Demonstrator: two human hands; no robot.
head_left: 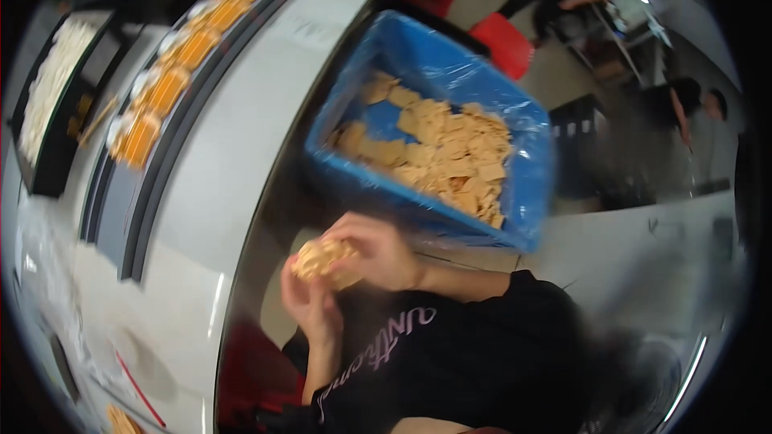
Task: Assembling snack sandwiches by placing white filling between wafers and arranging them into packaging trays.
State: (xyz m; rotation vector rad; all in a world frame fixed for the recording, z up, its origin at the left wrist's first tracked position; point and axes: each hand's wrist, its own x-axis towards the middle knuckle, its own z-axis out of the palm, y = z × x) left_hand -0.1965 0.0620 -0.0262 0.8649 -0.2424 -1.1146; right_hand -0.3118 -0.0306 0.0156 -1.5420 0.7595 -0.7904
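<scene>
Both my hands hold a bunch of tan, lumpy, wavy-edged pieces [322, 259] in front of my body, between the table edge and a blue crate. My left hand [310, 299] grips the bunch from below and the left. Over its top and right side curl the fingers of my right hand [376, 247]. Whether the pieces are joined or just stacked, I cannot make out. The blue crate [527, 162], lined with clear plastic film, holds a heap of thin, flat tan pieces [450, 141], many of them broken.
On the pale table [233, 104], a dark-railed channel [149, 233] carries a row of orange squares [170, 90] with tan and white items. A black tray of white pieces [60, 84] stands at far left. A red stick [141, 390] lies near. Other people are at far right.
</scene>
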